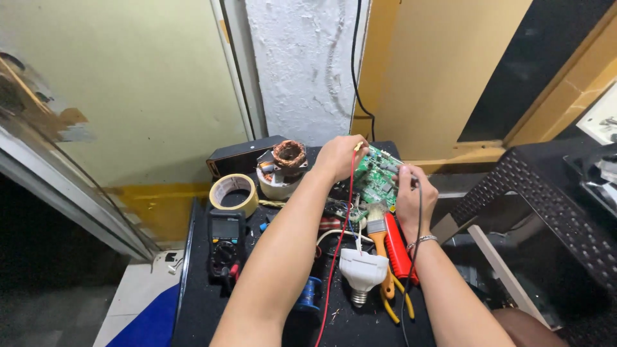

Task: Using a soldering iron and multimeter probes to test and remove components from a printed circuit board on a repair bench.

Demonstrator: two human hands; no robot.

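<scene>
A green circuit board [375,178] lies at the back of a small black table [199,302]. My left hand [339,156] holds a red-wired test probe [357,148] with its tip at the board's far left edge. My right hand [411,196] grips a black-wired probe [416,186] pressed onto the board's right side. The red lead [337,250] and the black lead [411,276] trail back toward me over my forearms. A dark multimeter [225,243] sits on the left of the table.
On the table lie a roll of tape [234,193], a copper-wound coil [288,154] on a white base, a white bulb [362,270], a paintbrush [378,231], a red tool [400,250], yellow-handled pliers [388,295] and a blue spool [311,292]. A woven black chair [546,212] stands right.
</scene>
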